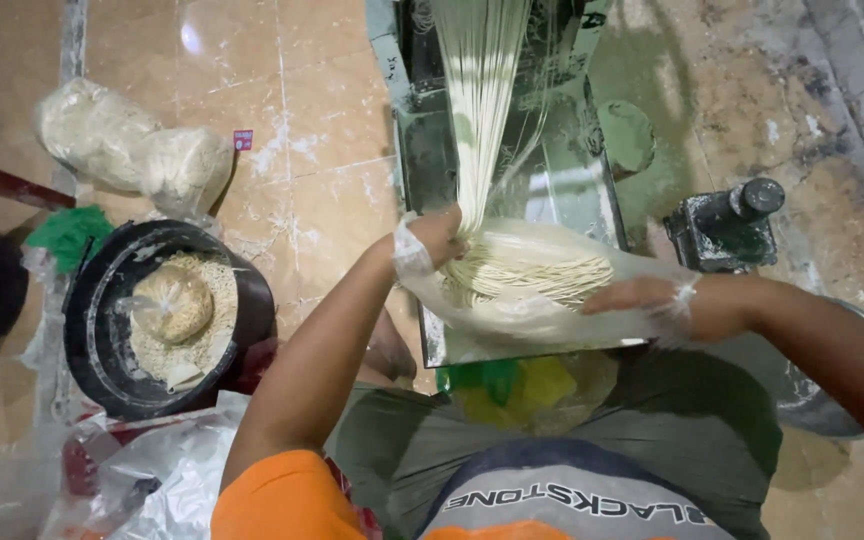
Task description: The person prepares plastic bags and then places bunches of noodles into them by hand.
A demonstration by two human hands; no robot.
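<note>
Floor [322, 120] of tan tile, flour-dusted; green noodle machine [512, 150] feeding a hanging noodle curtain [482, 90] into a clear plastic bag [542, 320] already holding coiled noodles [532, 272]; black bucket [102, 330] with a filled bag at left; left hand [440, 235] closed around the strands at the bag mouth; right hand [652, 298] flat, fingers extended, supporting the bag's far rim; judgement: keep mouth wide, guide strands centrally, coil loosely to avoid breakage.
</note>
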